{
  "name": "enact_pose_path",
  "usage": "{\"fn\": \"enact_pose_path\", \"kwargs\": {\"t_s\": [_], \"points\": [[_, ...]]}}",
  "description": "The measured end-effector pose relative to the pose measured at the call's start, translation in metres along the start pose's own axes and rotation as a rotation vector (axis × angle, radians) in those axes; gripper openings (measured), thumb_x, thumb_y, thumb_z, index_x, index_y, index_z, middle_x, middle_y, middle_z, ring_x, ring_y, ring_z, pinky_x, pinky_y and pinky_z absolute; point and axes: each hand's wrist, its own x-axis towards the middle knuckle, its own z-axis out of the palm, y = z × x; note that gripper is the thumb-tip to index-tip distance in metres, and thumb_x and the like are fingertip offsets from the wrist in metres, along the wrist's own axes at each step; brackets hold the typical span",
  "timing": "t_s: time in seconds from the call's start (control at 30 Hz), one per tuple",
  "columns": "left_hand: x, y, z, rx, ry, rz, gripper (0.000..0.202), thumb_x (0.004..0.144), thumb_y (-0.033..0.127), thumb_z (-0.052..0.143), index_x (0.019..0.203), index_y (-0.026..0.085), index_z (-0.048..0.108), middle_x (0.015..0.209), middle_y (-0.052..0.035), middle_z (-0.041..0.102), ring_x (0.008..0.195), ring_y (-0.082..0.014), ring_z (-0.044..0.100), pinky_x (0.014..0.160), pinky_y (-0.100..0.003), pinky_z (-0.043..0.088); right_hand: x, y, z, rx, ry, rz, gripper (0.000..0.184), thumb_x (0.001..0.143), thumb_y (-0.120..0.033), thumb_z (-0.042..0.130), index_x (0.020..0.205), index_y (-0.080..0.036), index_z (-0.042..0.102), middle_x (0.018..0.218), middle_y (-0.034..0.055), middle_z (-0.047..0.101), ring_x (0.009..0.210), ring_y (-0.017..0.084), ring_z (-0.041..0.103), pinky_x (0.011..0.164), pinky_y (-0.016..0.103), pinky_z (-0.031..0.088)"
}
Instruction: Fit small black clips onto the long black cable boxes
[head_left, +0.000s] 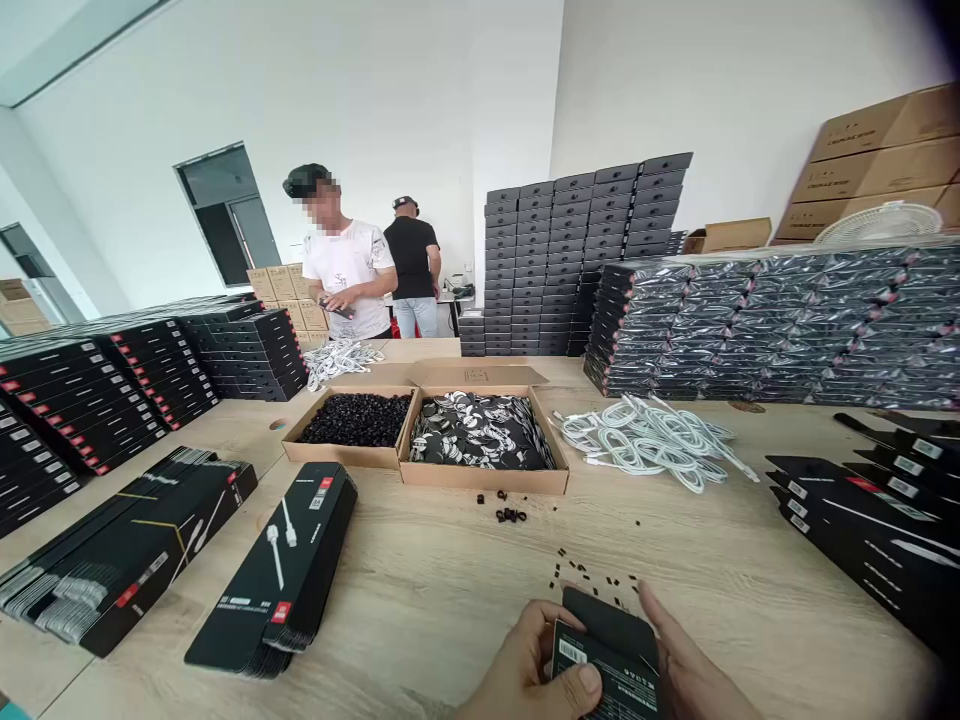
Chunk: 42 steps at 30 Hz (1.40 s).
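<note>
Both my hands hold one flat black package sleeve at the bottom middle of the view, low over the wooden table. My left hand grips its left edge, thumb pressed on the face near a barcode. My right hand holds its right side, fingers along the edge. Small black bits lie scattered on the table just beyond the sleeve. Further out stand two shallow cardboard trays, one with small black parts, the other with black-and-white pieces.
Fanned piles of flat black sleeves lie at left and right. White cables lie in a heap. Tall stacks of black boxes and bagged packs line the back. Two people stand beyond the table, one in white.
</note>
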Motion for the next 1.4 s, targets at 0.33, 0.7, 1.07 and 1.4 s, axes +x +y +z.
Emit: {"fn": "enact_pose_path", "kwargs": {"t_s": [0.33,0.7,1.07,1.4], "points": [[-0.012,0.006,0.000,-0.064,0.052,-0.016,0.037,0.079,0.037,0.071,0.104,0.023,0.047,0.095,-0.0026,0.068,0.083,-0.0134,0.062,0.075,-0.027,0.047,-0.009,-0.004,-0.009,-0.170,-0.088,0.028,0.036,0.085,-0.025,0.060,0.120,-0.021,0.065,0.111,0.0051,0.074,0.094,0.019,0.068,0.077,0.028,0.050],[-0.017,0.006,0.003,-0.046,0.069,-0.026,0.036,0.081,0.032,0.070,0.102,0.023,0.043,0.100,-0.0026,0.067,0.083,-0.0114,0.062,0.073,-0.026,0.051,-0.006,-0.004,-0.019,-0.264,-0.125,-0.078,0.036,0.073,-0.021,0.075,0.108,-0.015,0.072,0.107,0.0092,0.075,0.096,0.021,0.068,0.086,0.031,0.051],[-0.016,0.004,0.002,-0.039,0.043,-0.052,0.037,0.082,0.032,0.069,0.104,0.022,0.041,0.098,-0.0031,0.066,0.083,-0.0120,0.061,0.073,-0.027,0.051,0.000,0.002,-0.019,-0.363,0.035,-0.158,0.033,0.072,-0.031,0.075,0.103,-0.019,0.075,0.098,0.0074,0.077,0.088,0.020,0.068,0.076,0.030,0.052],[-0.016,0.005,0.001,-0.036,0.071,-0.056,0.044,0.086,0.038,0.062,0.120,0.026,0.038,0.091,-0.0007,0.066,0.078,-0.0131,0.060,0.071,-0.028,0.048,-0.006,0.017,-0.005,-0.728,0.132,-0.475,0.029,0.085,-0.031,0.054,0.105,-0.025,0.073,0.121,0.0035,0.067,0.117,0.029,0.054,0.106,0.045,0.033]]}}
